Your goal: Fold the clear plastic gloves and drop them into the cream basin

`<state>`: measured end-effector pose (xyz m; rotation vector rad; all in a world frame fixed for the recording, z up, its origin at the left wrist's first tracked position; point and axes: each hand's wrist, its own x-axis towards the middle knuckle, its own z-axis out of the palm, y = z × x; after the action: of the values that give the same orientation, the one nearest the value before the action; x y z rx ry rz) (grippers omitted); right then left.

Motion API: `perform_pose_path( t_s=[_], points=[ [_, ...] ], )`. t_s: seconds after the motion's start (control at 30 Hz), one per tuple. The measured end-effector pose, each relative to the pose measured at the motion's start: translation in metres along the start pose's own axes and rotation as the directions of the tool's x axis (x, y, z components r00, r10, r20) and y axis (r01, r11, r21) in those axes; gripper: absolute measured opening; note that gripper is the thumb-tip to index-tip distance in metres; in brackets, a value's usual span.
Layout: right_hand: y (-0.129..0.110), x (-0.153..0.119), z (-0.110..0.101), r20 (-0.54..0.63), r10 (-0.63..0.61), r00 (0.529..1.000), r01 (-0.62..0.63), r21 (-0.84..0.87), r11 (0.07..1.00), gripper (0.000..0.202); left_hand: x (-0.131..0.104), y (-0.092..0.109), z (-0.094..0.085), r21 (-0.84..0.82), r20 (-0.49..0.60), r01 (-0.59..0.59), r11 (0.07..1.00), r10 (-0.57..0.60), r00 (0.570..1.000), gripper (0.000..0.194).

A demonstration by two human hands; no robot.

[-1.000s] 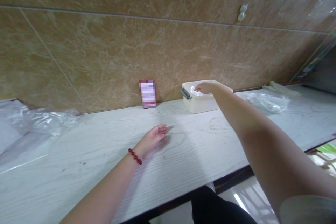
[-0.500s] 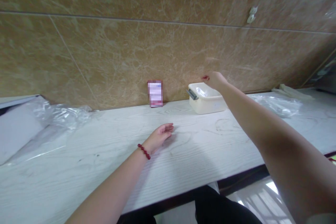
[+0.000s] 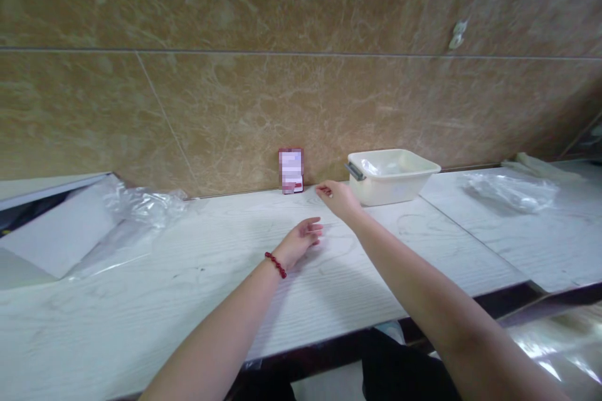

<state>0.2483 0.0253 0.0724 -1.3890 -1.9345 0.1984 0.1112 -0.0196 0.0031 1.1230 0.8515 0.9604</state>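
My left hand (image 3: 301, 242), with a red bead bracelet (image 3: 276, 265) at the wrist, hovers low over the white wood-grain table (image 3: 211, 301). Its fingers are apart and hold nothing. Just beyond it my right hand (image 3: 339, 198) has its fingers curled together in a pinch; whatever is between the fingertips is too small to make out. Beside that hand, to its right, stands a cream plastic basin (image 3: 390, 188) with a grey clip on its left end and clear plastic inside. A phone (image 3: 291, 170) with a lit, blurred screen leans upright against the wall, left of my right hand.
At the left lies an open white box (image 3: 56, 232), with crumpled clear plastic (image 3: 145, 203) beside it. More clear plastic film (image 3: 515, 191) lies right of the basin, near a pale cloth-like strip (image 3: 540, 168). A brown marbled wall (image 3: 235, 106) borders the table's back.
My right hand has come away from above the basin, leftward and down to the table in front of the phone. My left hand stays nearly in place. The view has shifted slightly.
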Motion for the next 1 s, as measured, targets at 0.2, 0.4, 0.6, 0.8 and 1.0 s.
perform_pose_path(
  t_s=[0.2, 0.4, 0.6, 0.8, 1.0],
  points=[
    [-0.012, -0.016, 0.046, 0.007, 0.069, 0.998, -0.069, 0.083, 0.994, 0.019, 0.005, -0.002, -0.005, 0.028, -0.034, -0.083, 0.996, 0.084, 0.996, 0.03],
    [0.0, -0.029, 0.068, 0.006, 0.126, 0.992, -0.123, 0.276, 0.953, 0.023, 0.011, -0.004, -0.019, 0.311, -0.085, -0.254, 0.916, 0.293, 0.952, 0.027],
    [0.001, -0.034, 0.069, 0.066, 0.096, 0.993, -0.113, 0.36, 0.926, 0.025, 0.013, -0.001, -0.032, 0.534, -0.143, -0.259, 0.805, 0.388, 0.911, 0.032],
    [0.002, -0.031, 0.071, 0.107, 0.069, 0.992, -0.102, 0.341, 0.935, 0.026, 0.012, 0.006, -0.052, 0.665, -0.251, -0.156, 0.731, 0.415, 0.875, 0.035],
    [0.012, -0.03, 0.079, 0.12, 0.068, 0.991, -0.107, 0.355, 0.929, 0.028, -0.001, 0.033, -0.075, 0.792, -0.356, -0.02, 0.61, 0.489, 0.797, 0.033]
  ],
)
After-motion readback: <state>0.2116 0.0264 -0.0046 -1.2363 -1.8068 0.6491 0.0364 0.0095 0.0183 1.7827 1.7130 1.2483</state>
